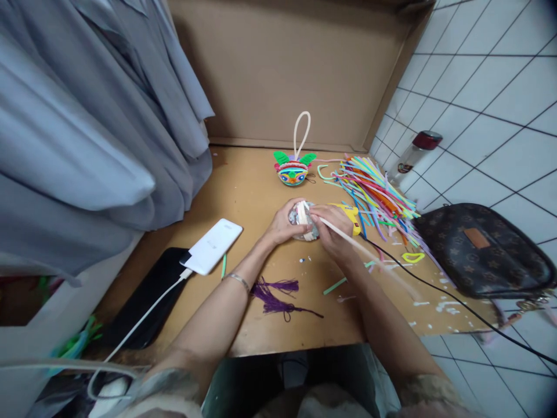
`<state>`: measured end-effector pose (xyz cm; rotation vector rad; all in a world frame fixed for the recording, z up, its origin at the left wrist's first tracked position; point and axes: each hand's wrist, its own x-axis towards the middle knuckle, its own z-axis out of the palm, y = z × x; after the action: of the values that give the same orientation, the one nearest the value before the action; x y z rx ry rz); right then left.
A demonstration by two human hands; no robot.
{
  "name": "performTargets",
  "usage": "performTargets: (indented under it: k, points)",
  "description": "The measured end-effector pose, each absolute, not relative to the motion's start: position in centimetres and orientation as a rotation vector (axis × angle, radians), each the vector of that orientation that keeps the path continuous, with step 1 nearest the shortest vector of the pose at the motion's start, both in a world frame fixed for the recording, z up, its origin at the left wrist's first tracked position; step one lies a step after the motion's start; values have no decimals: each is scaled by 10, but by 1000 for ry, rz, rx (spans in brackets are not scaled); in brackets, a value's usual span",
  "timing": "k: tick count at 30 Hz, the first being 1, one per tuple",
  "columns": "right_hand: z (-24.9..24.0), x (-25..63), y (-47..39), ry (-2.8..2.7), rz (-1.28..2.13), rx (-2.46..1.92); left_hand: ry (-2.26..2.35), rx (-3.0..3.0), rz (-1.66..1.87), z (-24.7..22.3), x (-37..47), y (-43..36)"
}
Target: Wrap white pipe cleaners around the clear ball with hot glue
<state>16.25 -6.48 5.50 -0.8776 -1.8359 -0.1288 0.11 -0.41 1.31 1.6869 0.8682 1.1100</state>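
Note:
My left hand (284,223) is closed around the side of a small round greyish craft piece (300,216) with white strips across it. In my right hand (335,229) a long white pipe cleaner (348,237) is pinched, one end against the round piece and the other trailing down over my forearm. A yellow hot glue gun (354,217) lies just beyond my right hand, partly hidden by it. Behind the hands sits a colourful animal-face ornament (293,173) with green ears and a white loop (301,130). Purple tassels (276,296) lie between my forearms.
Many coloured pipe cleaners (374,188) are heaped at the right back. Near them stand a red-lidded bottle (415,154) and a brown patterned bag (483,249). A black cord (426,276) crosses the right side. On the left are a white power bank (215,247), a black phone-like slab (148,302) and grey curtain (87,116).

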Motion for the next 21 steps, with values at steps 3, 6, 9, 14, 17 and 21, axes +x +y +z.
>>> performTargets:
  k: [3, 6, 9, 14, 17, 21]
  points:
    - [52, 161, -65, -1851, -226, -850, 875, 1677, 1104, 16, 1, -5]
    - [48, 160, -65, -1835, -247, -806, 893, 1678, 1104, 17, 2, -6]
    - [45, 159, -65, -1820, -206, -832, 907, 1685, 1110, 17, 2, -7]
    - [41, 157, -65, -1790, -154, -872, 908, 1711, 1106, 17, 1, -6]
    - [39, 156, -63, -1793, -140, -869, 902, 1718, 1102, 17, 1, -6]
    - [38, 154, -62, -1793, -163, -788, 897, 1735, 1114, 17, 1, -6]
